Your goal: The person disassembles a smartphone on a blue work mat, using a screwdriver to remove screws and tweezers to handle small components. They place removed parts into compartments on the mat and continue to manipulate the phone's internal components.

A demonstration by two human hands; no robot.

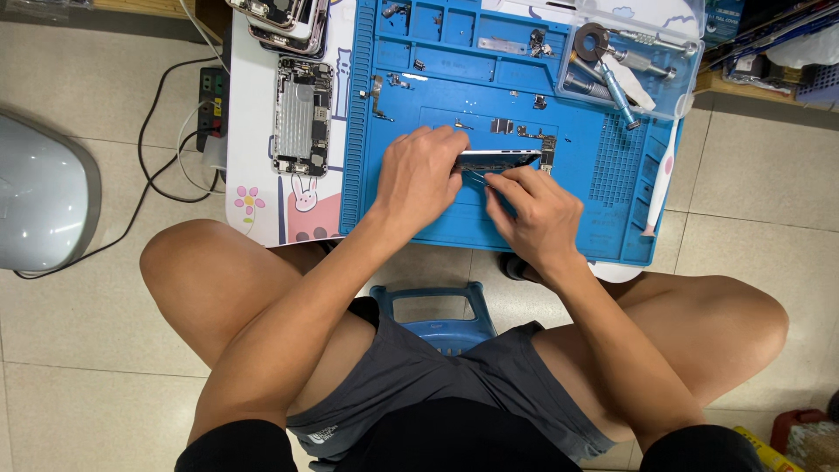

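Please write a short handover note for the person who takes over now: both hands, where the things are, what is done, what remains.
Left hand grips the phone panel, on edge over the blue mat.
Right hand holds thin tweezers at the panel's lower edge.
Done: small parts lie loose on the mat; an opened phone body lies left of it.
Left: panel still in hand; screwdrivers lie in the clear tray.

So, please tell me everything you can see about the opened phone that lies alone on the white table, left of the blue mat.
The opened phone lies flat on the white table, lengthwise away from the person, just left of the blue mat. Its screen is off, so the inside shows: a large silvery metal plate in the middle, and dark small parts at both ends and along the right edge. Neither hand touches it; the left hand is the nearer one, working on the mat.
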